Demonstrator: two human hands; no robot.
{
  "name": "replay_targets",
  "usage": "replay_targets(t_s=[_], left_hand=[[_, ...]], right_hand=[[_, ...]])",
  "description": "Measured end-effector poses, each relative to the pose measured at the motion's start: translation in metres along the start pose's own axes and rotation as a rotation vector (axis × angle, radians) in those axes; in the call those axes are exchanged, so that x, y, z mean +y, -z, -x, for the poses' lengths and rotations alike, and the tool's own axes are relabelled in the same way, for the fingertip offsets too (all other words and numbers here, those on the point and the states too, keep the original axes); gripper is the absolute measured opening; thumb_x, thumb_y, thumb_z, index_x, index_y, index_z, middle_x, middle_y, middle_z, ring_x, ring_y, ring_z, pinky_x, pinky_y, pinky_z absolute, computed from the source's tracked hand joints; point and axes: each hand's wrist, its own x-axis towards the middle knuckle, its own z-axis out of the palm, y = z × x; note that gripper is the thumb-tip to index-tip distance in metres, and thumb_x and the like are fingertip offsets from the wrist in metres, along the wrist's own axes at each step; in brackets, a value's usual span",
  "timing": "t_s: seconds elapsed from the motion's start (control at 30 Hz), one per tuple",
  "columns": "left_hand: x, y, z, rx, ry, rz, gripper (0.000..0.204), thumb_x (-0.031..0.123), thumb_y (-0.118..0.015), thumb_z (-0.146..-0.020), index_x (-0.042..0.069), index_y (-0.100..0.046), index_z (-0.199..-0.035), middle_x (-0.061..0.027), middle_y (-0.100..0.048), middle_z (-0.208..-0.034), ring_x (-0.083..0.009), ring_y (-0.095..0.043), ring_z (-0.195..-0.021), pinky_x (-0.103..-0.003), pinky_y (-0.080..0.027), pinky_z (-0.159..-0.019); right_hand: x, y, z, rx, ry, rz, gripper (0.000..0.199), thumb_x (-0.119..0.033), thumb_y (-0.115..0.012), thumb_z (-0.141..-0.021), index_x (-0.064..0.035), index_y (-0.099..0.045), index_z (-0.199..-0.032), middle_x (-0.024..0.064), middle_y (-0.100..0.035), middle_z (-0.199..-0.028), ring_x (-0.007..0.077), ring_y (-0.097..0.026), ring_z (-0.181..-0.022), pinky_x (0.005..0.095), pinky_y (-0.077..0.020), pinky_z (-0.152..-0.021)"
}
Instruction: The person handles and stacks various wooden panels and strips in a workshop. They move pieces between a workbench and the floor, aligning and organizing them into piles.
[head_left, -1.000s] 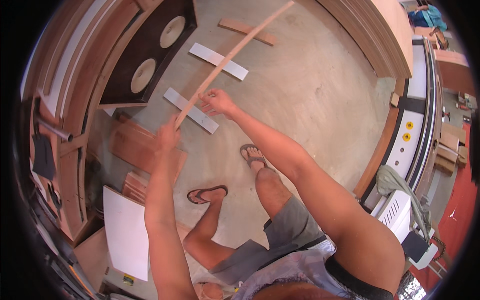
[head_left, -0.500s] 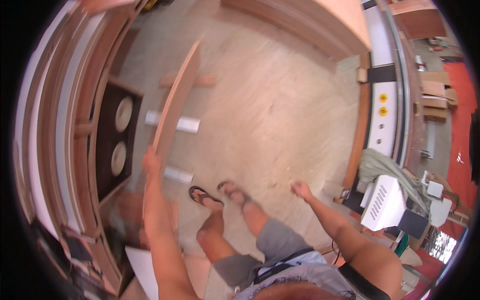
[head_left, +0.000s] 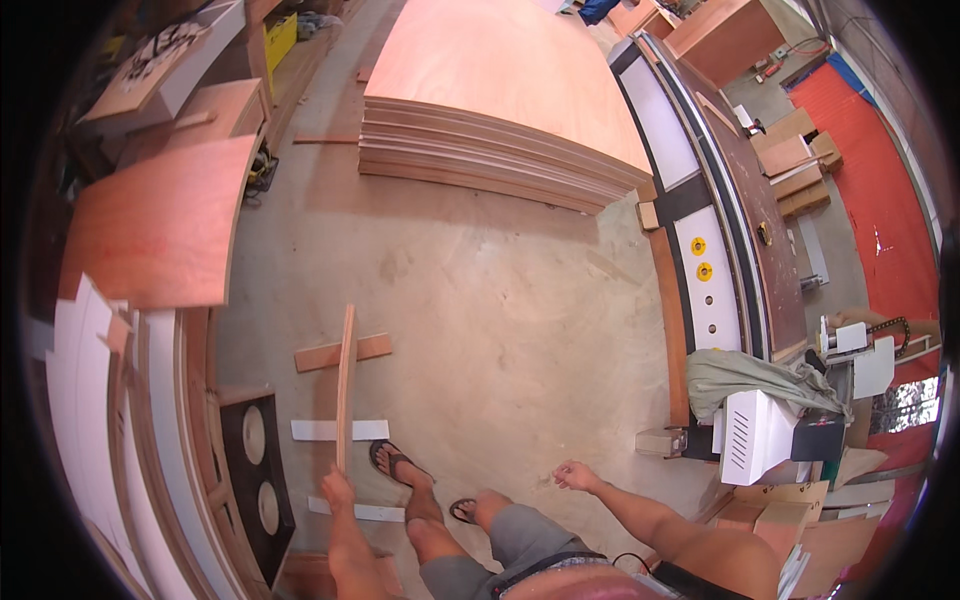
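Observation:
My left hand (head_left: 338,488) is closed around the near end of a plywood panel (head_left: 347,390). The panel stands on edge, so mostly its narrow, layered top edge shows, pointing away from me. Beneath and beside it a short wooden strip (head_left: 375,346) and a white strip (head_left: 312,430) lie across the floor; a second white strip (head_left: 375,512) lies close to my left hand. My right hand (head_left: 574,476) hangs over the floor on the right, its fingers loosely bent and apart, holding nothing.
A tall stack of plywood sheets (head_left: 500,160) stands ahead. On the right runs a long machine (head_left: 705,265) with a white housing (head_left: 757,435). To the left are leaning boards (head_left: 165,390), a reddish panel (head_left: 165,220) and a dark panel with two round discs (head_left: 262,470).
My view has swung toward the plywood stack, which now shows more fully. The panel in my left hand now looks more edge-on. My right hand stays free.

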Motion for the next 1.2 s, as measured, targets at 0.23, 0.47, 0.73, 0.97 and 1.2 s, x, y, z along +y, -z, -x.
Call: replay_targets(t_s=[0.23,0.47,0.73,0.97,1.2], left_hand=[[0.014,0.074,0.055,-0.15,0.009,0.09,0.031,0.012,-0.068,-0.083,0.0,-0.058,-0.109,-0.0259,-0.068,-0.093,-0.0441,-0.066,-0.095,-0.049,-0.055,-0.081],[0.07,0.159,0.12,-0.165,-0.048,-0.104,0.033,0.02,-0.07,-0.082,0.002,-0.058,-0.106,-0.0242,-0.069,-0.093,-0.0436,-0.066,-0.094,-0.051,-0.053,-0.084],[0.238,0.293,0.134,-0.128,-0.191,-0.253,0.041,0.03,-0.068,-0.08,0.002,-0.061,-0.108,-0.0273,-0.068,-0.094,-0.0462,-0.065,-0.094,-0.053,-0.053,-0.084],[0.453,0.401,0.094,0.048,-0.549,-0.294,0.032,0.03,-0.067,-0.08,0.002,-0.058,-0.094,-0.0248,-0.066,-0.081,-0.0461,-0.064,-0.082,-0.055,-0.052,-0.076],[0.665,0.49,0.044,0.292,-0.736,0.027,0.042,0.039,-0.072,-0.079,0.001,-0.062,-0.091,-0.0244,-0.061,-0.069,-0.0432,-0.061,-0.068,-0.049,-0.048,-0.062]], right_hand=[[-0.01,0.046,0.021,-0.011,-0.045,-0.151,0.034,-0.037,-0.063,-0.096,-0.0069,-0.063,-0.113,0.0087,-0.072,-0.096,0.0181,-0.071,-0.083,0.0336,-0.0557,-0.068],[-0.038,0.124,0.027,0.057,-0.058,-0.168,0.031,-0.033,-0.065,-0.094,-0.0053,-0.065,-0.108,0.0112,-0.073,-0.094,0.0202,-0.072,-0.078,0.0333,-0.0565,-0.064],[-0.141,0.187,-0.092,0.148,0.14,-0.252,0.027,-0.026,-0.066,-0.093,-0.0012,-0.067,-0.105,0.0118,-0.073,-0.09,0.0183,-0.072,-0.076,0.0331,-0.0574,-0.066],[-0.292,0.149,-0.09,-0.18,0.265,-0.647,0.023,-0.028,-0.063,-0.097,-0.0056,-0.064,-0.1,0.0065,-0.071,-0.087,0.0164,-0.069,-0.08,0.0311,-0.0565,-0.067],[-0.312,0.121,-0.055,-0.456,-0.047,-0.885,0.064,-0.059,-0.063,-0.089,-0.0071,-0.055,-0.126,0.0081,-0.066,-0.112,0.0213,-0.062,-0.099,0.0417,-0.0499,-0.083]])
